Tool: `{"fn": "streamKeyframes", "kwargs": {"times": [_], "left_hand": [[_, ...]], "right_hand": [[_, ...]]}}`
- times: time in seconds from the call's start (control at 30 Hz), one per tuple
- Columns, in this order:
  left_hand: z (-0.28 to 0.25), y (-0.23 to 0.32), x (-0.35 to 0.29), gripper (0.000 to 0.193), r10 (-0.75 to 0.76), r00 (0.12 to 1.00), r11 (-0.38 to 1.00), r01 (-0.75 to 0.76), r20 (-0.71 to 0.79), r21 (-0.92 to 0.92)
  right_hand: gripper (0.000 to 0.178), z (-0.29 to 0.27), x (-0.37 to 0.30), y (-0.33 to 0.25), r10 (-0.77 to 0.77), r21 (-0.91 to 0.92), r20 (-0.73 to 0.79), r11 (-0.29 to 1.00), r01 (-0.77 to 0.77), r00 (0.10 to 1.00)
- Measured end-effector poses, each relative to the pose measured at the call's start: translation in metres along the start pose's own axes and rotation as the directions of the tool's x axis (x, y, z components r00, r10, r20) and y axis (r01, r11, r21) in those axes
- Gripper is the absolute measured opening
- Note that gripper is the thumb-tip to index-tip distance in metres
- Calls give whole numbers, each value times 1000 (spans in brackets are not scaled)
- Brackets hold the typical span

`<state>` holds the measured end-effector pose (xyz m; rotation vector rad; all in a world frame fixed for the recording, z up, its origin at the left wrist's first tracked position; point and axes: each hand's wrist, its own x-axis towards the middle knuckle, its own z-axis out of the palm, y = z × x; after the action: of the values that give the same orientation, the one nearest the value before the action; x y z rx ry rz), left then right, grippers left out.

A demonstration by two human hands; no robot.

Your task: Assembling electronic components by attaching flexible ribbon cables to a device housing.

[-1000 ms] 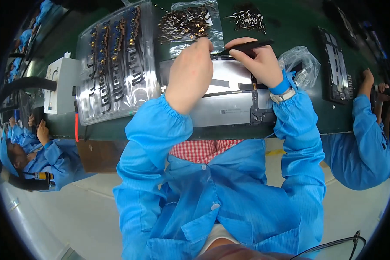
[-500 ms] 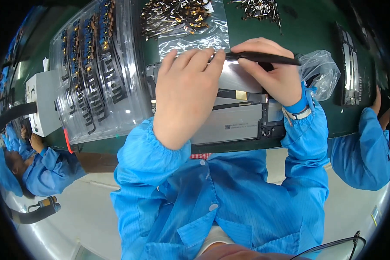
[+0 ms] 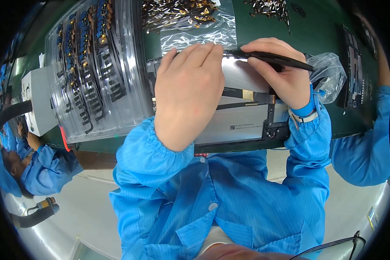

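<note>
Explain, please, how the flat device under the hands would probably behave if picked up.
The flat device is probably stiff, because a dark frame edges its silver panels. It may be fragile: thin strips and small parts lie exposed. Being broad and flat, it should hardly roll.

This is an electronics assembly workshop: the green counter (image 3: pixel 247 28) carries a flat device (image 3: pixel 219 123) with open inside, a clear tray (image 3: pixel 132 80) with rows of ribbon cables (image 3: pixel 110 76) and, farther, a pile of small parts (image 3: pixel 175 16). Blue-clothed co-workers (image 3: pixel 52 171) are at left and right.
</note>
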<state>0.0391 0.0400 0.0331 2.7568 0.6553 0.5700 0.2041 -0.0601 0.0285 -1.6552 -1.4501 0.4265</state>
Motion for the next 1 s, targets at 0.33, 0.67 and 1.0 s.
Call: {"fn": "streamKeyframes", "kwargs": {"times": [0.33, 0.67, 1.0], "left_hand": [[5, -6, -2, 29, 22, 1000, 999, -22, -9, -36], [-63, 59, -76, 24, 80, 912, 924, -219, -402, -313], [-119, -123, -71, 12, -149, 786, 974, 220, -600, 47]], "right_hand": [[16, -1, -3, 4, 69, 166, 5, 984, -69, 998], [18, 2, -4, -2, 153, 296, 24, 943, -154, 988], [22, -31, -25, -34, -161, 298, -93, 937, 182, 983]]}}
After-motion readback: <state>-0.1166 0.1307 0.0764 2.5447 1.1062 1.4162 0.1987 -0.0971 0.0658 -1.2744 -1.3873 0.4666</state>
